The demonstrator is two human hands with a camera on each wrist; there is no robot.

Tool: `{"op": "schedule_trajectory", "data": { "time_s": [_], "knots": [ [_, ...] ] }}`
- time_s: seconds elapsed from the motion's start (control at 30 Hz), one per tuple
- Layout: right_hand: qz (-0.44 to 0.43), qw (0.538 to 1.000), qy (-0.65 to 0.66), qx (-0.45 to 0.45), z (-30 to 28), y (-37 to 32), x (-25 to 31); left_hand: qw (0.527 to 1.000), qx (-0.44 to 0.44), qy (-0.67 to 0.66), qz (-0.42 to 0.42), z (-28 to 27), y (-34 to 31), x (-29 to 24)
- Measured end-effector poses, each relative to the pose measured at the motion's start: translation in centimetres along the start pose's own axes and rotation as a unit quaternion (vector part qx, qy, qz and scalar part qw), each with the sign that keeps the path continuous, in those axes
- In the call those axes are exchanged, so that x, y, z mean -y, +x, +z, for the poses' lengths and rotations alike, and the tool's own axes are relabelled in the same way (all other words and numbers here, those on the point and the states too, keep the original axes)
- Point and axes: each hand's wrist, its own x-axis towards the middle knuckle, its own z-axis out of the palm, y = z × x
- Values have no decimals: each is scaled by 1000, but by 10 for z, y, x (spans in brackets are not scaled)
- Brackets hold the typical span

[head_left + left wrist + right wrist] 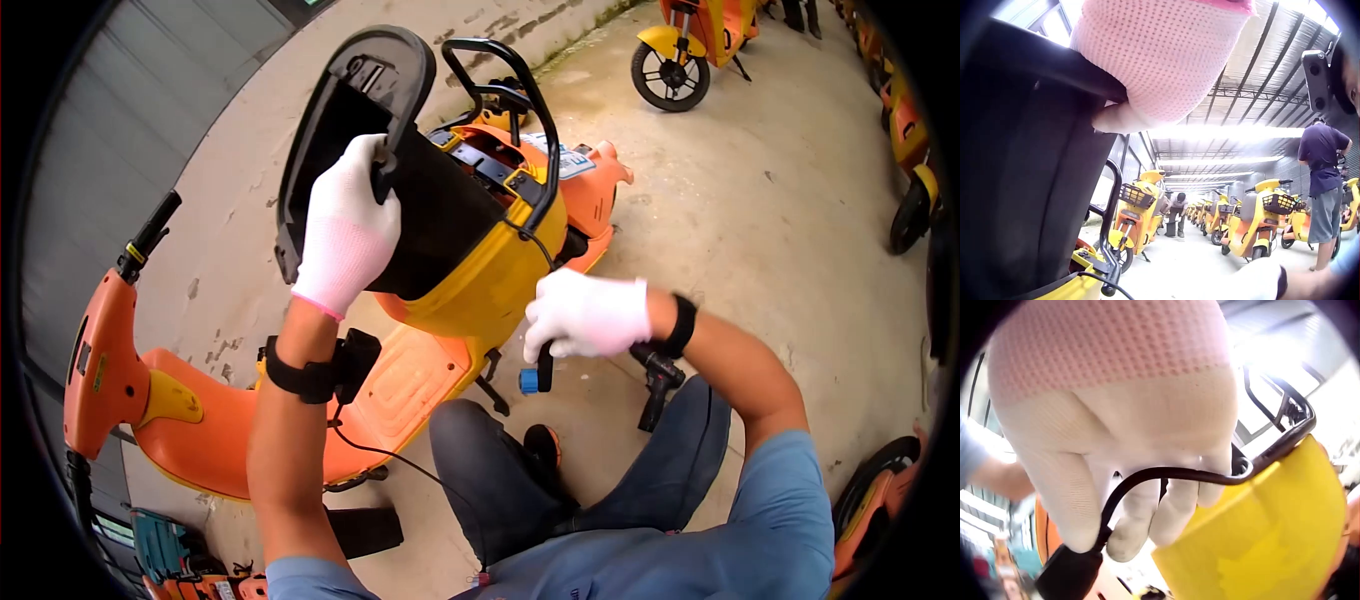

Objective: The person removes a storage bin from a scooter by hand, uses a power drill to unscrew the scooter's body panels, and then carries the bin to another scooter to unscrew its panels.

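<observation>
In the head view, my gloved left hand (350, 225) grips the edge of the raised black seat (405, 65) of an orange and yellow scooter (440, 310). From below, the left wrist view shows the left hand (1166, 62) against a large black panel (1016, 175). Beside the yellow body, my gloved right hand (590, 312) pinches a black cable with a blue-ended plug (530, 380) hanging below the fingers. In the right wrist view the cable (1172, 473) curves from the black rack to the thumb and fingertips, with the black plug body (1069, 573) under them.
A cordless drill (657, 388) is beside my knee, below the right forearm. A black tubular rack (545, 130) rises behind the seat opening. Another parked scooter (690, 50) stands farther back, and more line the right edge. A person (1324, 181) stands among scooters.
</observation>
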Motion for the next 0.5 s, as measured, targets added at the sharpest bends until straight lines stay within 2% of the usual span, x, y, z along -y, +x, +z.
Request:
{"op": "schedule_trajectory", "data": {
  "time_s": [0.07, 0.1, 0.17, 0.3, 0.37, 0.4, 0.43, 0.47, 0.5],
  "knots": [
    [75, 971, -224, -43, 43, -12, -1, 999, 18, -12, -30, -4, -1, -9],
    [81, 971, -220, -41, 49, -14, 1, 1000, 6, -19, -17, -2, -1, -10],
    [47, 967, -202, -149, 57, -1, 8, 999, 24, -22, -22, -1, 1, -10],
    [0, 971, -152, -183, 58, 32, 50, 999, 43, -6, -28, 0, 1, -6],
    [-25, 983, 41, -176, 85, 37, 29, 999, 46, 8, -23, -1, 3, -5],
    [-8, 981, 36, -192, 103, 23, 10, 998, 46, 7, -31, -1, 3, -6],
    [10, 988, -44, -151, 122, 9, -20, 998, 45, 7, -41, -2, 2, -5],
    [67, 987, -125, -80, 121, -10, -39, 998, 41, 9, -45, -2, 1, -5],
    [103, 965, -233, -66, 122, -26, -51, 999, 33, -15, -39, -1, 1, -6]
  ]
}}
